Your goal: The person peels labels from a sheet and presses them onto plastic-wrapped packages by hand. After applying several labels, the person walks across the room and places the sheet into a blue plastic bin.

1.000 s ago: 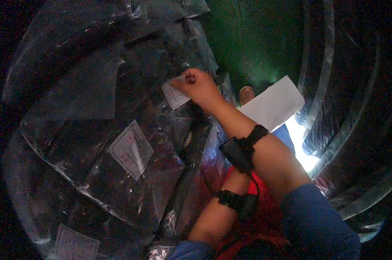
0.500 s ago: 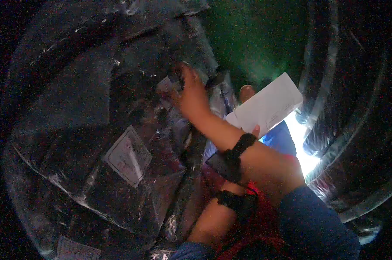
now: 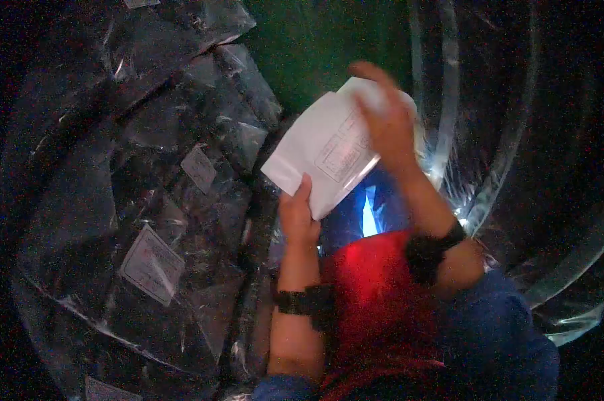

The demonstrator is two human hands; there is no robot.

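Note:
My left hand [image 3: 300, 212] grips the lower left edge of a white paper stack or packet [image 3: 322, 137], its thumb lying on top. Printed boxes and text show on the right part of the paper. At the paper's upper right is my right hand [image 3: 390, 123], blurred, with its fingers apart over the edge; whether it pinches a sheet is unclear. Both wrists wear black bands. To the left lie dark items in clear plastic with a white label [image 3: 198, 168] and a larger diamond-turned label [image 3: 152, 265].
Clear plastic wrapping [image 3: 496, 160] curves along the right side. A green surface [image 3: 315, 47] lies beyond the paper. Bright light shows below the paper, beside blue and red cloth. More plastic-covered material [image 3: 68, 167] fills the left.
My right hand has moved from the plastic-covered items on the left over to the paper. The paper has shifted left and now shows more print. My left hand is now visible at its edge.

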